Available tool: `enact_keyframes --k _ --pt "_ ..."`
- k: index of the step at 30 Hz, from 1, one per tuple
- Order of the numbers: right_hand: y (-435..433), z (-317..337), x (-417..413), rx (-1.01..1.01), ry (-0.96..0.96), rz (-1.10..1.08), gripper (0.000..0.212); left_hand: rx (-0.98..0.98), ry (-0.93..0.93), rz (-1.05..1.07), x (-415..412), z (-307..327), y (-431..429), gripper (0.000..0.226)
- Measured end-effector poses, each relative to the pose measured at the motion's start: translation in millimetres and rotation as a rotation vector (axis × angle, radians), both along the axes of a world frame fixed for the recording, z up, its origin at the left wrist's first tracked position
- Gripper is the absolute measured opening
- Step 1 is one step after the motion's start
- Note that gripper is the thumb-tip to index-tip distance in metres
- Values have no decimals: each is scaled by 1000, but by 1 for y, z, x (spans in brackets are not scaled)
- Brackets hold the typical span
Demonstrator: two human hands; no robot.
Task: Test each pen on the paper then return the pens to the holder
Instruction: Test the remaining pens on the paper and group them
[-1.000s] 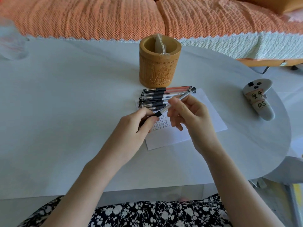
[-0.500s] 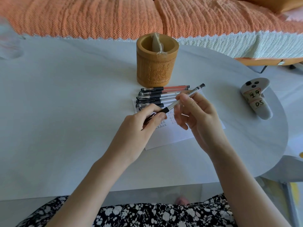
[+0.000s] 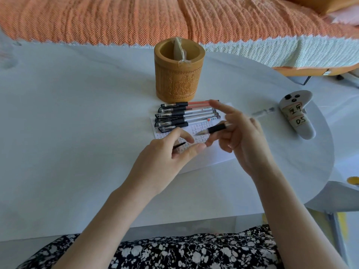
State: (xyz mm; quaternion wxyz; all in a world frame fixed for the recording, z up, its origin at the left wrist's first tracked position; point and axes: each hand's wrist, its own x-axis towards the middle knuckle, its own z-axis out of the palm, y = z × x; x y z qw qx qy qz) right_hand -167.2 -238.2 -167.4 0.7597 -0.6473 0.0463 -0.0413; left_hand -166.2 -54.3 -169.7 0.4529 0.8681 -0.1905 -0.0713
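The white worktop point(image 3: 77, 113) fills most of the frame, with an orange textured cover point(image 3: 97, 18) across the top. At upper centre stands the carved bamboo holder point(image 3: 179, 74), and just below it a sheet of paper point(image 3: 213, 158) with rows of written marks. The left hand point(image 3: 165, 158) and right hand point(image 3: 242, 140) hover over the paper, close but not touching. A white labelled controller point(image 3: 295, 115) lies at the right. A row of capped pens point(image 3: 184, 117) lies on the paper's upper edge. The right hand grips an uncapped pen point(image 3: 216, 129), tip pointing left, its barrel blurred. The left hand pinches what looks like the black cap point(image 3: 179, 145).
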Motion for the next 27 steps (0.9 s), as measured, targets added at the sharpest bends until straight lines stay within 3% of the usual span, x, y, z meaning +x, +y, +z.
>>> enact_keyframes --k 4,8,16,27 --pt "-19 1 2 2 31 -184 36 169 -13 -25 0 -2 2 31" --pt "-22 -4 4 -188 44 -282 29 298 -46 -41 -2 -2 0 25" --pt "-14 -21 10 -464 19 -459 54 330 -70 -51 -2 -7 -1 22" --pt "-9 -30 11 -564 5 -562 36 305 -77 -51 -1 -9 -1 23"
